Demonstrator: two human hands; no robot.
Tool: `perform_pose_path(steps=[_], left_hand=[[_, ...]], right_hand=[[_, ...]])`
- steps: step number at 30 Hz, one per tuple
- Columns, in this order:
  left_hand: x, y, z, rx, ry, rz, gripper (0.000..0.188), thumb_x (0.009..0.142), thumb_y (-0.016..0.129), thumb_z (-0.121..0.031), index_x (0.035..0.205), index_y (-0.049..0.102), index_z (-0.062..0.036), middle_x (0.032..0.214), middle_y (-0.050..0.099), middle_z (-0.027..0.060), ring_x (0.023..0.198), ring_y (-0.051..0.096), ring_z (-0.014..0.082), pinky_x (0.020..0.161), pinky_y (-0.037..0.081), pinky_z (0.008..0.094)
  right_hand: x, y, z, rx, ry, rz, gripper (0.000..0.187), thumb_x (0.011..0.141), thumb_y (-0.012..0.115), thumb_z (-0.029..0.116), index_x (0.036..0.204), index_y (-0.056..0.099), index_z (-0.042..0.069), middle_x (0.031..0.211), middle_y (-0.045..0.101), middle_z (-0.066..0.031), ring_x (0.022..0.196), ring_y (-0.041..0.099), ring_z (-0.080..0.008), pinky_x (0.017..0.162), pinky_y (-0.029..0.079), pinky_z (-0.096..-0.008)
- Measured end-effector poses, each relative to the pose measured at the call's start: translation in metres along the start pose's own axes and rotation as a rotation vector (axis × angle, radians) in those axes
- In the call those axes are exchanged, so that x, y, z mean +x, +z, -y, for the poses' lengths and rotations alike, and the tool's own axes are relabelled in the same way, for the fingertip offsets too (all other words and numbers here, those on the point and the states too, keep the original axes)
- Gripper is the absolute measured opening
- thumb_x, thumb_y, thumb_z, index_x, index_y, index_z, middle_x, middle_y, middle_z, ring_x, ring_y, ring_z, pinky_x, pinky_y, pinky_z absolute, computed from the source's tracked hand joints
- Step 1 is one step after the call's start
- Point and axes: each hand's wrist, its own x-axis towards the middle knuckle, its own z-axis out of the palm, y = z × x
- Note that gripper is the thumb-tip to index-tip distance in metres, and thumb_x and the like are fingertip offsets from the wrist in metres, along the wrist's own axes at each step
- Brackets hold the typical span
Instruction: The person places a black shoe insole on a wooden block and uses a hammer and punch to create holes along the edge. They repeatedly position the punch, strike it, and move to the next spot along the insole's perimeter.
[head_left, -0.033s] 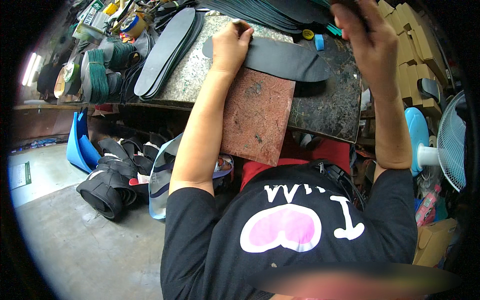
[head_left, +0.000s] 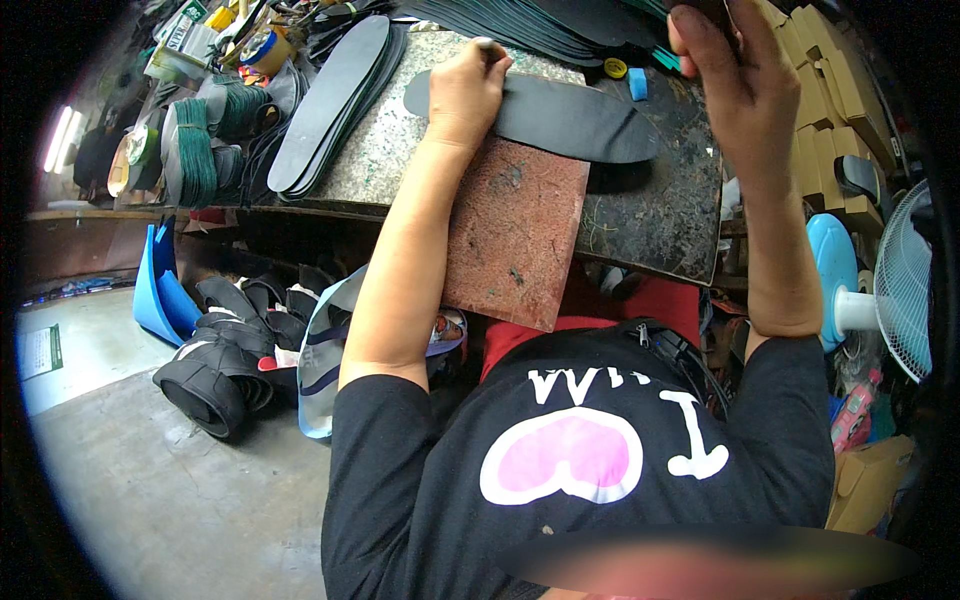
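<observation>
A black shoe sole (head_left: 575,122) lies flat across the bench, its right end slightly creased. My left hand (head_left: 467,97) rests over its left part with the fingers closed. A small pale tip shows at the top of those fingers, but what they hold is too small to tell. My right hand (head_left: 745,90) is raised at the upper right, apart from the sole. Its fingers curl around a dark thing that the top edge cuts off, so its kind is hidden. Under the sole's near side, a worn reddish-brown board (head_left: 515,225) juts over the bench edge toward me.
A stack of dark soles (head_left: 330,110) lies left of the board, and more soles (head_left: 530,28) fan out at the back. A yellow ring (head_left: 615,68) and blue block (head_left: 638,84) sit behind the sole. Green cord bundles (head_left: 190,150) stand left; cardboard boxes (head_left: 835,90) and a fan (head_left: 905,280) right.
My left hand has shifted slightly to the right along the sole. My right hand has moved a little and is less blurred. The sole stays in place.
</observation>
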Motion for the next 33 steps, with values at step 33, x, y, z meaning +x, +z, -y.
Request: perform_pose_path(steps=[33], left_hand=[[-0.002, 0.014, -0.002, -0.68, -0.467, -0.075, 0.011, 0.09, 0.066, -0.008, 0.088, 0.064, 0.0028, 0.079, 0.069, 0.0098, 0.067, 0.069, 0.0146, 0.058, 0.058, 0.0267]], right_hand=[[-0.06, 0.016, -0.042, -0.564, 0.363, 0.401, 0.041, 0.094, 0.059, 0.039, 0.132, 0.057, 0.024, 0.1, 0.07, -0.0166, 0.091, 0.068, -0.0353, 0.076, 0.054, -0.0409]])
